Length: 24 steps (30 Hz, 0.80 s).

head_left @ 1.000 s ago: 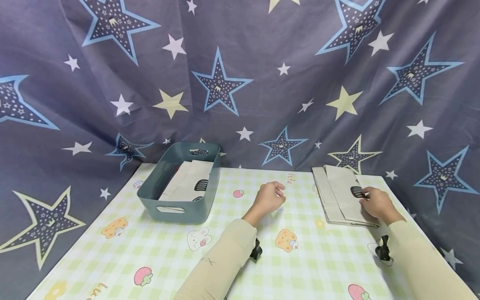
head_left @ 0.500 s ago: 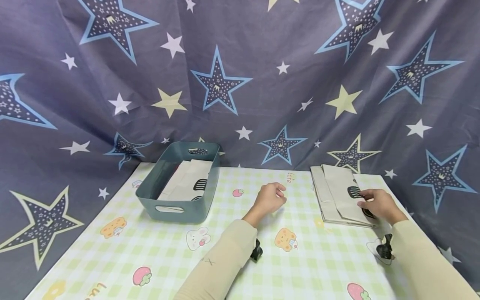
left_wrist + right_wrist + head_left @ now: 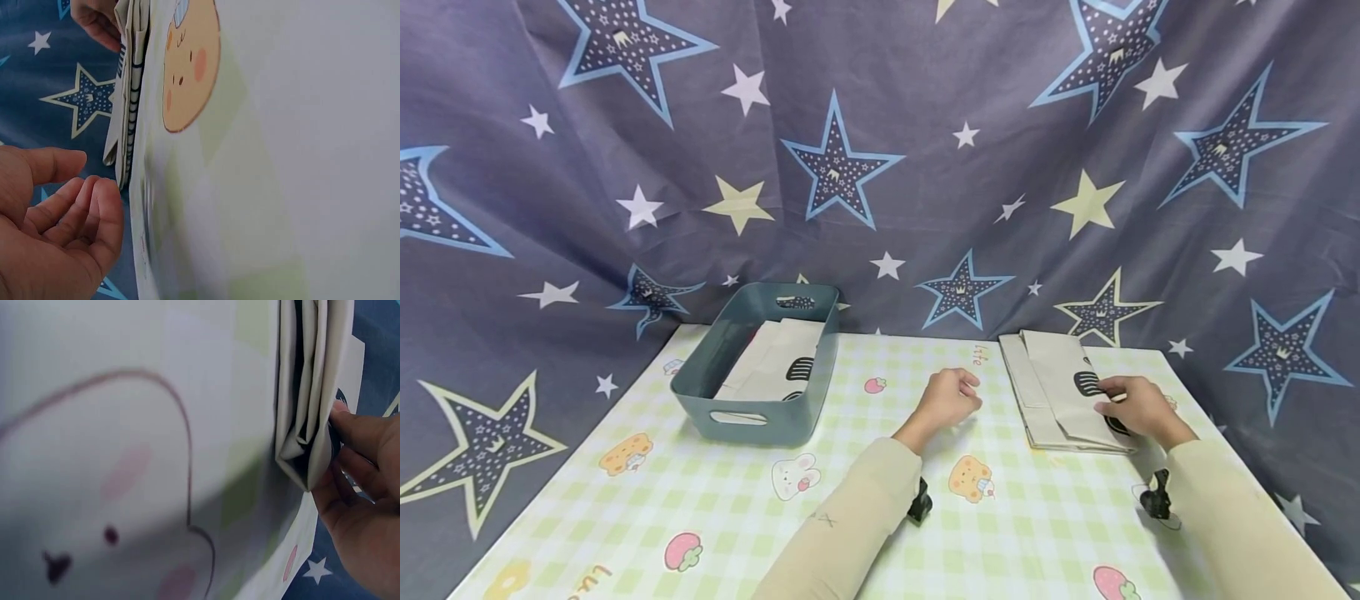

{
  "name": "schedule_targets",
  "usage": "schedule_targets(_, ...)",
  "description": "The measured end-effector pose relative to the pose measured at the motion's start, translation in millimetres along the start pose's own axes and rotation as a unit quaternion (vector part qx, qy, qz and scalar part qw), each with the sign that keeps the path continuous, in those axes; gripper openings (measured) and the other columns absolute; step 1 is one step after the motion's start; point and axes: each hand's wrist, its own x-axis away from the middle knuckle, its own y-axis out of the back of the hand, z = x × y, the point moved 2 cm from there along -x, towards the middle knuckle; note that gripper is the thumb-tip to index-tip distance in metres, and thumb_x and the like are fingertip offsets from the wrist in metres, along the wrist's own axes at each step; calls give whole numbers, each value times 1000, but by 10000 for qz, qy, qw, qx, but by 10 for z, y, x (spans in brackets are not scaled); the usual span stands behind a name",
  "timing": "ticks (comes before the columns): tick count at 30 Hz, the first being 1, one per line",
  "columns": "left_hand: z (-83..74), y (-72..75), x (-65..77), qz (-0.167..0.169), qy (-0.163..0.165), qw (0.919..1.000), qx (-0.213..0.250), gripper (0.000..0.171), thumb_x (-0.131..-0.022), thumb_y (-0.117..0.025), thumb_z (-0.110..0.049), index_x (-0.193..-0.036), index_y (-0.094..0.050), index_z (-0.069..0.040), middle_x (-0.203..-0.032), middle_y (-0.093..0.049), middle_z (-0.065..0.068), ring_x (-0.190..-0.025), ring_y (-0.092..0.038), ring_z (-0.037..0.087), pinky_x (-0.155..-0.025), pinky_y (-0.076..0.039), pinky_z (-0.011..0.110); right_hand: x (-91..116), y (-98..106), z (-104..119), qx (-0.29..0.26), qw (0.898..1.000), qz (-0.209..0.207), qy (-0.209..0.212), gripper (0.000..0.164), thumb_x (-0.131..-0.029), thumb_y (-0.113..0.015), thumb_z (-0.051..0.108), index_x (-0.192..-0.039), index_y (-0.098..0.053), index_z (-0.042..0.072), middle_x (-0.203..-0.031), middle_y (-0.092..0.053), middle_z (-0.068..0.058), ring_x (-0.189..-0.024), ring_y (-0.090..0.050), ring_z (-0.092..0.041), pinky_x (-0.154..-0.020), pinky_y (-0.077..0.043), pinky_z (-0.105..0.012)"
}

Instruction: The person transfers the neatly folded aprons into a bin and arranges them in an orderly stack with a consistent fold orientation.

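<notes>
On the right of the table lies a folded cream cloth (image 3: 1052, 387) with a black striped print. My right hand (image 3: 1138, 408) grips its right edge, with thumb and fingers at the folded layers. Several stacked folds of the cloth (image 3: 312, 381) show in the right wrist view, beside the right hand (image 3: 369, 481). My left hand (image 3: 949, 398) hovers over the middle of the table, left of the cloth, its fingers loosely bent. In the left wrist view the left hand (image 3: 56, 231) holds nothing, with a gap between thumb and fingers.
A grey-green plastic basket (image 3: 805, 417) with handle holes stands at the back left. Inside lies another folded cream cloth (image 3: 778, 358) with black print. The table (image 3: 737, 533) has a green checked cover, and a star-patterned curtain (image 3: 880, 167) hangs behind it.
The folded cloth has slid left over the table together with my right hand. My left hand has shifted slightly to the right. The basket stays where it was.
</notes>
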Motion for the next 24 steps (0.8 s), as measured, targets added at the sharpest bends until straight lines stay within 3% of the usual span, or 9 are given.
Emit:
schedule_targets(4,40,-83,-40,50,119,9997,210,27,-83,-78,-4,-110,-73,-1,-86,-72,0,-72,-64,8,-69,-54,21,-10,-35,68,-174,9996,37,198,41,-91,-75,9,-124,-63,-13,-114,-68,-32,-98,-70,-45,-90,-49,-65)
schedule_targets(6,64,-124,-62,53,292,9987,407,27,-83,-77,-2,-110,-73,0,-84,-71,1,-69,-66,10,-65,-55,21,-16,-55,108,-227,9990,61,371,40,-91,-74,7,-123,-63,-15,-111,-68,-32,-96,-71,-45,-79,-58,-52)
schedule_targets(8,76,-156,-74,53,490,9968,622,27,-84,-77,0,-110,-72,2,-82,-70,2,-66,-68,13,-62,-56,22,-23,-67,140,-242,9987,95,444,40,-91,-74,7,-122,-63,-15,-110,-68,-32,-95,-71,-44,-77,-59,-49)
schedule_targets(12,74,-197,-74,87,914,9908,991,26,-85,-76,2,-111,-71,4,-77,-68,3,-61,-71,20,-55,-57,24,-40,-109,195,-232,9983,158,511,40,-91,-75,8,-122,-65,-14,-109,-69,-30,-94,-71,-42,-79,-58,-50)
schedule_targets(18,46,-229,-68,79,1259,9851,1166,24,-86,-75,4,-110,-70,4,-74,-67,4,-57,-69,17,-55,-58,24,-69,-162,257,-144,9971,113,740,37,-90,-75,8,-119,-66,-13,-105,-71,-28,-91,-72,-40,-80,-58,-50)
schedule_targets(24,61,-250,-103,50,1784,9719,1533,26,-87,-72,8,-112,-68,6,-73,-65,9,-58,-67,17,-56,-59,25,-88,-202,343,-240,9959,268,826,38,-89,-76,7,-118,-66,-15,-102,-72,-27,-91,-72,-39,-79,-58,-50)
